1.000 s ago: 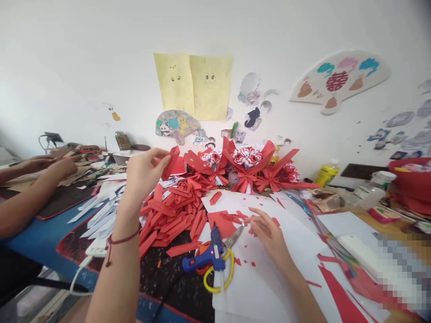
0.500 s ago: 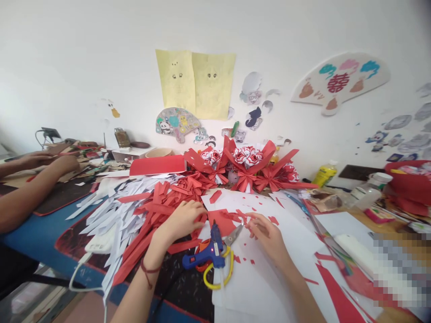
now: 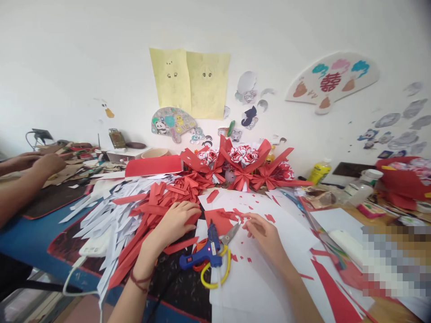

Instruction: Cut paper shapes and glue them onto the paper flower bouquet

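Observation:
My left hand (image 3: 177,223) rests palm down on the pile of folded red paper strips (image 3: 182,190), its fingers slightly spread. Over the white paper (image 3: 266,278), my right hand (image 3: 262,231) has its thumb and fingertips drawn together near small red scraps; whatever they may hold is too small to tell. Between the hands lie a blue glue gun (image 3: 204,253) and yellow-handled scissors (image 3: 215,282), the blades pointing up and right. A red paper square (image 3: 220,220) lies just beyond them. White folded strips (image 3: 114,220) are heaped left of my left hand.
Red paper bouquets (image 3: 244,168) stand at the back. At the far left, another person's arms (image 3: 37,172) reach over a dark mat. A white power strip (image 3: 96,246) with a cable lies at left. Bottles (image 3: 362,186) and a red basket-like holder (image 3: 404,181) are at right.
My left hand has moved slightly left and down onto the red strips. My right hand's fingers have drawn in a little. The whole view has shifted slightly.

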A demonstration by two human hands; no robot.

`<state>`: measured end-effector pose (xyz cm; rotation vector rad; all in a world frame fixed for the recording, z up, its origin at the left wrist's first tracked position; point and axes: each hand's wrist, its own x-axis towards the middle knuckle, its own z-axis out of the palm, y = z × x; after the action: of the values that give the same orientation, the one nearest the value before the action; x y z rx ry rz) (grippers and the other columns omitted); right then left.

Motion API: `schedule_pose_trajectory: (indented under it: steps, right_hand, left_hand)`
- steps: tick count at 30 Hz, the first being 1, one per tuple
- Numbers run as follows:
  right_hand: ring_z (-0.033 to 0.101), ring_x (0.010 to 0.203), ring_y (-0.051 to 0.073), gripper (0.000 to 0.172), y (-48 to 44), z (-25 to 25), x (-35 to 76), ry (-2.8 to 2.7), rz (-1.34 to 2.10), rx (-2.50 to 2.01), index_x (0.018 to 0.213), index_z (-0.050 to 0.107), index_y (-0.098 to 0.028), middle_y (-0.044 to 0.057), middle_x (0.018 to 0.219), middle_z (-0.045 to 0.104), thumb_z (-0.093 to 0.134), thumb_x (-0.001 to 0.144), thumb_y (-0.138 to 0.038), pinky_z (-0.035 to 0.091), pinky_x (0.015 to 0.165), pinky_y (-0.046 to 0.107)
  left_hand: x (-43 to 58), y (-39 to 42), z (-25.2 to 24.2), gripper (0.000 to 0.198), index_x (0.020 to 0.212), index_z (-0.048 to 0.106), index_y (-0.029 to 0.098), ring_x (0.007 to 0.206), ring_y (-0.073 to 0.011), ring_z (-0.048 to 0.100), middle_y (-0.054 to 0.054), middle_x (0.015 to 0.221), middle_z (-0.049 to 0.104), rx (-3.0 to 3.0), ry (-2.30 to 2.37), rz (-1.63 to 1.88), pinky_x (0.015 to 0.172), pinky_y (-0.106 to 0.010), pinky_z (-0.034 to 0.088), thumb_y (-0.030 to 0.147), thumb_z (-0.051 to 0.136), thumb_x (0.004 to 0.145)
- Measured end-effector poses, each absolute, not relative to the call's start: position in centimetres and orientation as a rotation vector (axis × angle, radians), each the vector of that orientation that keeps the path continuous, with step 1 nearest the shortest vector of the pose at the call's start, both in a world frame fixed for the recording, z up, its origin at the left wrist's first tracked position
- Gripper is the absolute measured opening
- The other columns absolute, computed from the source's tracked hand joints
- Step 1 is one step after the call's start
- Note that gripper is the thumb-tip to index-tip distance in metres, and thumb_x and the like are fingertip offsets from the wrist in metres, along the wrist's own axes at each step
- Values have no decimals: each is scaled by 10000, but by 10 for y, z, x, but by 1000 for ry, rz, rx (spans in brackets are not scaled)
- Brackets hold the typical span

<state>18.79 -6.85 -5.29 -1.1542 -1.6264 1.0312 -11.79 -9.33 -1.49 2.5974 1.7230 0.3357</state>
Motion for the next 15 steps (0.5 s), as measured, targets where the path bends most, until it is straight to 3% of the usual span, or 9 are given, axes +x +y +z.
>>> schedule_pose_trajectory:
  steps: [5, 10, 15]
  right_hand:
    - [585, 673, 179, 321, -68, -55, 188, -1633, 1017, -1168, 1085, 641, -202, 39, 819, 685, 550, 866, -419, 474, 692, 319]
    - [588, 665, 179, 303, -69, -55, 188, -1646, 1007, -1180, 1066, 652, -197, 40, 801, 687, 548, 868, -400, 478, 693, 322]
    - [598, 665, 183, 292, -70, -54, 188, -1628, 993, -1194, 1052, 665, -203, 41, 806, 695, 553, 864, -396, 482, 685, 328]
  left_hand:
    - [-111, -127, -4, 249, 1077, 631, 264, 1064, -219, 543, -16, 1129, 632, 2456, 1715, 306, 911, -331, 386, 288, 690, 836]
    - [-112, -130, -8, 115, 986, 640, 226, 1021, -236, 541, -47, 1039, 615, 2458, 1861, 214, 871, -352, 396, 244, 591, 883]
    - [-114, -117, -15, 170, 982, 633, 221, 999, -238, 539, -57, 1021, 609, 2517, 1912, 219, 849, -357, 411, 155, 502, 896]
